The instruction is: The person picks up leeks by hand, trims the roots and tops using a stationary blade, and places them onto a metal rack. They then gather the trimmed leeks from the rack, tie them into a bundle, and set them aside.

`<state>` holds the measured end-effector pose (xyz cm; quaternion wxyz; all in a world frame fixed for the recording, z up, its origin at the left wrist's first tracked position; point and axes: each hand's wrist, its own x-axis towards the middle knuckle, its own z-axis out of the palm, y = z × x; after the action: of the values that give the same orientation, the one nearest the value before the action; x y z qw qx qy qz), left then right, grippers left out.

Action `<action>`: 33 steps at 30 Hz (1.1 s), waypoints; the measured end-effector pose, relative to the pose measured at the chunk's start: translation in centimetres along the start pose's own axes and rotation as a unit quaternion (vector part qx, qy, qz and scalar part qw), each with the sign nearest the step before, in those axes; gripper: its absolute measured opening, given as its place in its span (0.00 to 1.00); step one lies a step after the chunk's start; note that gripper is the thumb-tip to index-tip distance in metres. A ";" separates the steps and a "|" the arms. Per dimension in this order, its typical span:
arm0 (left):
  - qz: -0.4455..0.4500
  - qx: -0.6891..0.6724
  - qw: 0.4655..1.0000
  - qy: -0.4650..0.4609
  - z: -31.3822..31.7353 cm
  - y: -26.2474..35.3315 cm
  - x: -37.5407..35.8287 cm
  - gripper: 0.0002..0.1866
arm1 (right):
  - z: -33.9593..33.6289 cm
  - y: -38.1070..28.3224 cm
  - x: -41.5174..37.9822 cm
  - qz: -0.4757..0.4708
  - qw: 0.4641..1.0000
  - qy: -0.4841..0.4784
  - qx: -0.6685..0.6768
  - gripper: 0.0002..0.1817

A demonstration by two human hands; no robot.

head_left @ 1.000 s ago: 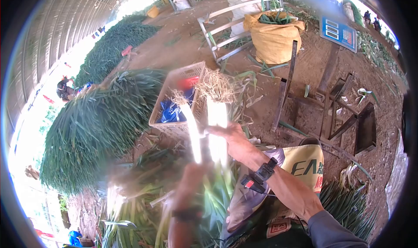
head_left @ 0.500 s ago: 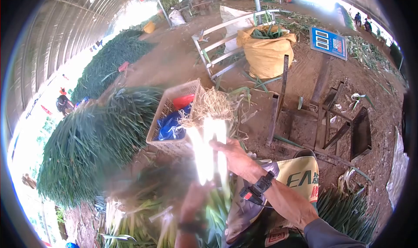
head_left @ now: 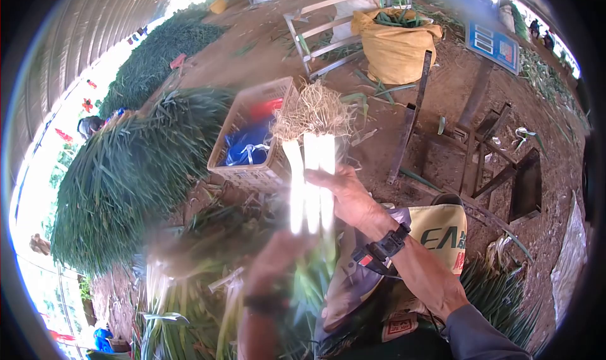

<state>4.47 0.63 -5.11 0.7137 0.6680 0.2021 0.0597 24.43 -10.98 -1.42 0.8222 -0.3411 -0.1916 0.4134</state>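
My right hand (head_left: 348, 196), a strap device on its wrist, is closed around the white stalks of a small bunch of green onions (head_left: 312, 186). The bunch stands roots up, and its bushy brown roots (head_left: 319, 110) fan out at the top. The stalks are washed out by glare. Lower on the same bunch, by the start of the green leaves (head_left: 315, 271), is my left hand (head_left: 278, 252). It is smeared by motion, so its fingers and grip cannot be made out. More green onions (head_left: 183, 303) lie below and left of it.
A plastic crate (head_left: 252, 164) with blue and red items stands just beyond the bunch. Large green onion heaps (head_left: 139, 177) rise at left. At right are a rusty metal frame (head_left: 470, 164), a blue scale display (head_left: 492, 46) and a yellow sack (head_left: 399, 54). People are far off.
The view has tilted down, so the surroundings sit higher in the frame. My right hand keeps its hold on the bunch. My left hand stays blurred by the lower stalks.
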 end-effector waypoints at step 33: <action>0.093 0.133 0.983 0.082 3.2 19.2 10.8 0.13 | -7.3 -17.0 -11.6 -0.072 0.771 -0.050 -0.630 0.25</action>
<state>19.02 3.41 11.49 0.5907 0.7659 0.2031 0.1523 31.32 -30.54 5.35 0.4391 -0.7469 -0.4744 0.1561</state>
